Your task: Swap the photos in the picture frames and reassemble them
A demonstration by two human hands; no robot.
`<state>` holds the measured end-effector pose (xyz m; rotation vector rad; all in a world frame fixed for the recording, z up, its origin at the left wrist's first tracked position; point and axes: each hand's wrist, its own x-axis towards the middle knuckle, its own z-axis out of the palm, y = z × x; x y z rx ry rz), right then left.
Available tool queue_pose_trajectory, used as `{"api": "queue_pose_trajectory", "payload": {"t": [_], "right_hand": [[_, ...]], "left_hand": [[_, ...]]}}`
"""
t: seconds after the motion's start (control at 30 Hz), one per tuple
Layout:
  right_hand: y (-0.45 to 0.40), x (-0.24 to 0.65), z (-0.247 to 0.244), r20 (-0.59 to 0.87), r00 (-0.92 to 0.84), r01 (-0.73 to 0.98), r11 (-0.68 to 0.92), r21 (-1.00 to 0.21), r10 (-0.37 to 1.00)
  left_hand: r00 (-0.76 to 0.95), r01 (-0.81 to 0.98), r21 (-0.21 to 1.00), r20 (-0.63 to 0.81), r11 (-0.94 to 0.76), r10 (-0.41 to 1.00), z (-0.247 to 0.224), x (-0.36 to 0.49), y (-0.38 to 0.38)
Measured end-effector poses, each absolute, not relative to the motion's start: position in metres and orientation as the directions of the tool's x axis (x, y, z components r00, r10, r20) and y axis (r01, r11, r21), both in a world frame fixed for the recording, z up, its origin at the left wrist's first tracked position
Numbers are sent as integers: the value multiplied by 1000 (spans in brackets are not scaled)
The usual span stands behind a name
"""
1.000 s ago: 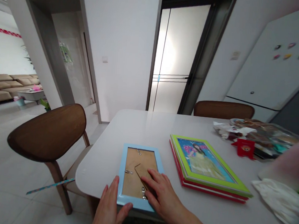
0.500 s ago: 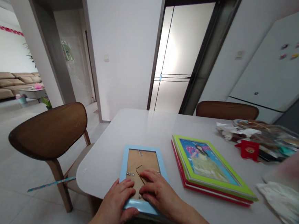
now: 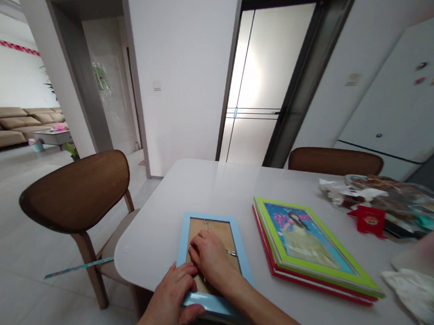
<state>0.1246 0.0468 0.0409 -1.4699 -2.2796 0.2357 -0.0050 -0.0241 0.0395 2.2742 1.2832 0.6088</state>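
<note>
A light blue picture frame point(image 3: 184, 240) lies face down on the white table, its brown backing board point(image 3: 197, 226) showing. Small metal clips sit along the board's edges, one at the top point(image 3: 206, 224) and another on the right side point(image 3: 231, 253). My left hand point(image 3: 172, 296) grips the frame's near left corner, thumb on the bottom rim and fingers over the left rim. Across the board reaches my right hand point(image 3: 211, 259), fingers bent and pressed together at the left-side clip, which they mostly cover. My right hand and forearm hide the lower part of the board.
Right of the frame, a green picture frame point(image 3: 343, 272) with a picture of a figure in a dress rests on a red one point(image 3: 327, 290). Farther right are a red packet point(image 3: 370, 221), plastic-wrapped items and a white cloth point(image 3: 413, 295). A wooden chair point(image 3: 79, 192) stands left.
My right hand has moved from the lower right of the backing board up and left to the left-side clip. My left hand keeps its hold on the corner. The view has shifted slightly.
</note>
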Motion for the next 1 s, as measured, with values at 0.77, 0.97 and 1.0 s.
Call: {"api": "queue_pose_trajectory", "payload": {"t": [0.77,0.97,1.0], "right_hand": [[50,204,40,226,-297,863,362,-352,928],[39,211,34,248,-215,892,293,-343,945],[42,208,34,262,-198,897,282,-340,945]], "left_hand": [[439,624,654,161,-429,884,35,-8,-22],[422,599,681,178,-421,889,36,-9,-22],[420,598,683,179,-419,890,36,-9,-22]]}}
